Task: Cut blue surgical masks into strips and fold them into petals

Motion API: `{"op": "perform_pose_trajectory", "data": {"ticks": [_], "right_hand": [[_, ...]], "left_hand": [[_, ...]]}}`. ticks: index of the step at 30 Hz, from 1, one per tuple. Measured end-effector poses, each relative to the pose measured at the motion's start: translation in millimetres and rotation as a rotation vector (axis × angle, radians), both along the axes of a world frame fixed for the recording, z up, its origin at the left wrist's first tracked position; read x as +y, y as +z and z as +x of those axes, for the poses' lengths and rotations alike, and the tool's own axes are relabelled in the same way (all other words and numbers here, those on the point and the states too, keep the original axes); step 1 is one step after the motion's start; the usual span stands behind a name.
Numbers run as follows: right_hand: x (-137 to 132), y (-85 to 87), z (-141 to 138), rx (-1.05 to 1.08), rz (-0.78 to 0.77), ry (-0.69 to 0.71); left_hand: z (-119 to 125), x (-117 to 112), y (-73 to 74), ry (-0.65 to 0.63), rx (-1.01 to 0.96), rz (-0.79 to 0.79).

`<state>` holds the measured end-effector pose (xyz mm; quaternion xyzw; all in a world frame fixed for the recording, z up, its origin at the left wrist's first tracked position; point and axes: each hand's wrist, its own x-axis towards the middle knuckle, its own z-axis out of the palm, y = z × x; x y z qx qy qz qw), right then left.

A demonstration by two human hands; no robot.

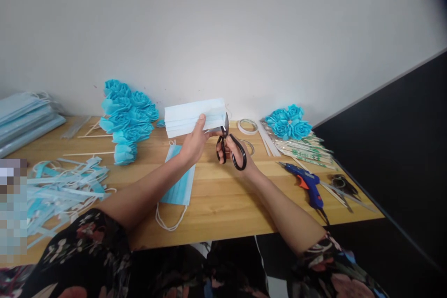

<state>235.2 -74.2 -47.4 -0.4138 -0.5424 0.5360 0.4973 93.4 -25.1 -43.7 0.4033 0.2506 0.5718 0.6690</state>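
My left hand [196, 142] pinches a pale blue pleated face mask [190, 114], raised above the table with its thumb on the front. In my right hand [233, 151] is a pair of black-handled scissors [238, 152], its fingers through the loops. The scissor blades point up and are parted at the mask's right edge. Whether they touch the mask's material I cannot tell. Beneath my left forearm a second blue face mask [178, 184] lies on the table, with a white ear loop toward me.
Blue paper-like roses on sticks [127, 116] stand left. Cut mask strips [66, 191] are heaped at front left, stacked masks [24, 111] behind. On the right are a tape roll [247, 121], more blue roses [289, 122], wrapped sticks [303, 151] and a blue glue gun [307, 181].
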Motion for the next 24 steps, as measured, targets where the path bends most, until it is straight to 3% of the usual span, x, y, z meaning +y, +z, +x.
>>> {"op": "perform_pose_trajectory", "data": {"ticks": [4, 16, 24], "right_hand": [[0.8, -2.5, 0.2, -0.018, 0.033, -0.009], [-4.3, 7.3, -0.6, -0.092, 0.063, -0.037], [-3.9, 0.5, 0.2, -0.088, 0.070, -0.067]], "left_hand": [[0.7, 2.1, -0.6, -0.007, -0.016, 0.077], [2.4, 1.1, 3.3, 0.028, -0.024, 0.056], [2.3, 1.4, 2.9, 0.026, -0.042, 0.038]]}}
